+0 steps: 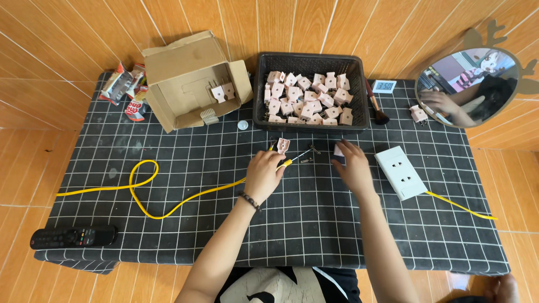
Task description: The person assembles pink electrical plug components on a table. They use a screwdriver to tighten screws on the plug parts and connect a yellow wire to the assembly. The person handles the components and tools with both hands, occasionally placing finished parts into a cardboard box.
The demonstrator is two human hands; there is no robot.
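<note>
Left hand (264, 174): centre of frame, fingers closed around a pink plug (282, 146) and the yellow cable (168, 202).
Right hand (352, 167): just right of centre, pinching a small pale plug part (338, 151).
Basket (359, 115): above the hands, full of pink plugs.
White socket (400, 171): right of the hands.

Pink plug (282, 146) upright, pinched at left-hand fingertips, just near of the basket. Yellow-handled screwdriver (296, 157) under the same hand, shaft pointing right. Small pink-and-dark plug part (339, 151) at right fingertips, near centre of mat.
</note>
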